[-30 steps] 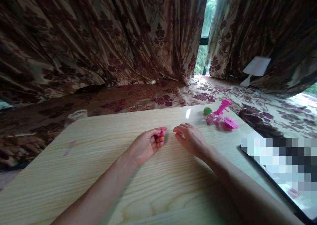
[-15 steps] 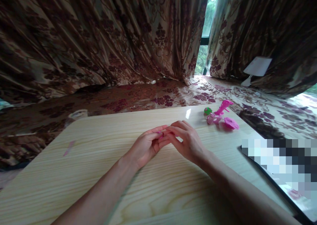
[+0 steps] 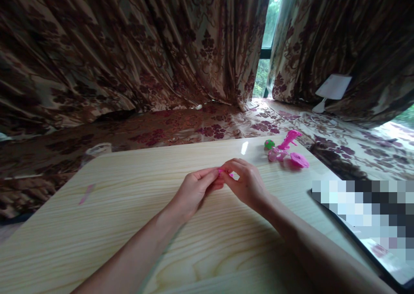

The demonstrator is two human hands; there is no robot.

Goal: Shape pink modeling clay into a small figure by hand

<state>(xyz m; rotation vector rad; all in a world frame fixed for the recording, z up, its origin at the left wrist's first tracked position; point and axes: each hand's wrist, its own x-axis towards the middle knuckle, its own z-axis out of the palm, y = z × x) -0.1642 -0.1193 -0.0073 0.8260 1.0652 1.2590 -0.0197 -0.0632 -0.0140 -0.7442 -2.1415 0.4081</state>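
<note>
A small bright pink piece (image 3: 221,172) shows between the fingertips of both hands, mostly covered by them; its exact kind cannot be made out. My left hand (image 3: 197,188) pinches it from the left, thumb on top and fingers curled beneath. From the right, my right hand (image 3: 243,179) closes thumb and fingers on the same piece, and a bit of pink sticks out below its index finger. Both hands are held together above the middle of the wooden table (image 3: 129,225).
At the table's far right corner lie a pink toy part (image 3: 289,139), a pale pink part (image 3: 277,154), a round pink disc (image 3: 299,160) and a green ball-like piece (image 3: 269,144). A dark-edged tablet (image 3: 371,238) lies at right. A pink strip (image 3: 86,194) is at left.
My left fingers have curled in and the thumb now presses closer to the right fingertips. More of the pink piece shows under the right index finger. The view has shifted slightly.
</note>
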